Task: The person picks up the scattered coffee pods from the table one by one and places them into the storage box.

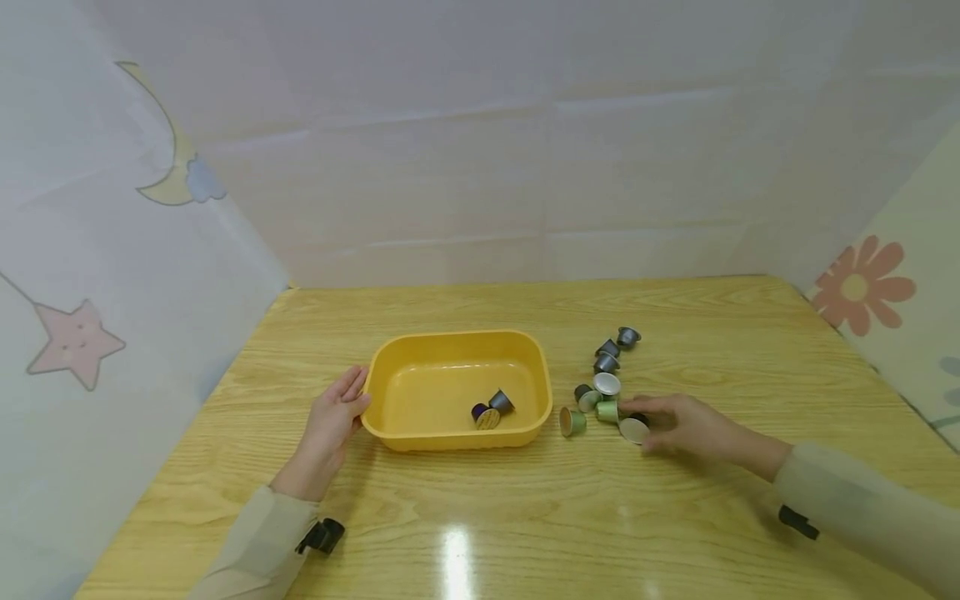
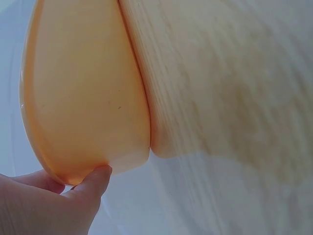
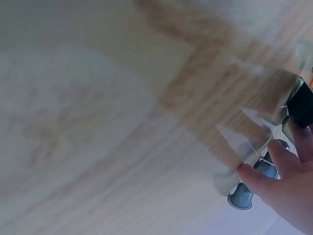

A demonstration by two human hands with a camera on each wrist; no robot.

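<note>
A yellow plastic bin [image 1: 459, 443] stands on the wooden table. My left hand [image 1: 333, 421] rests against its left end from outside, thumb [image 2: 100, 178] on the wall near the corner. Inside lie a purple capsule with a gold lid [image 1: 487, 418] and a dark grey capsule [image 1: 501, 403]. Right of the bin, my right hand [image 1: 686, 427] reaches among coffee capsules with spread fingers. Its thumb is at a black capsule with a cream lid [image 1: 634, 429], and its index fingertip comes close to a green capsule [image 1: 607, 412]. The right wrist view shows the black capsule [image 3: 301, 105] beside a finger.
Another green capsule [image 1: 572, 422] lies nearest the bin. Behind it are a dark capsule with a pale green lid [image 1: 588, 398], a white-lidded capsule [image 1: 607, 383] and several grey capsules [image 1: 606, 362]. A pale wall covering [image 1: 465, 183] encloses the table's back and sides.
</note>
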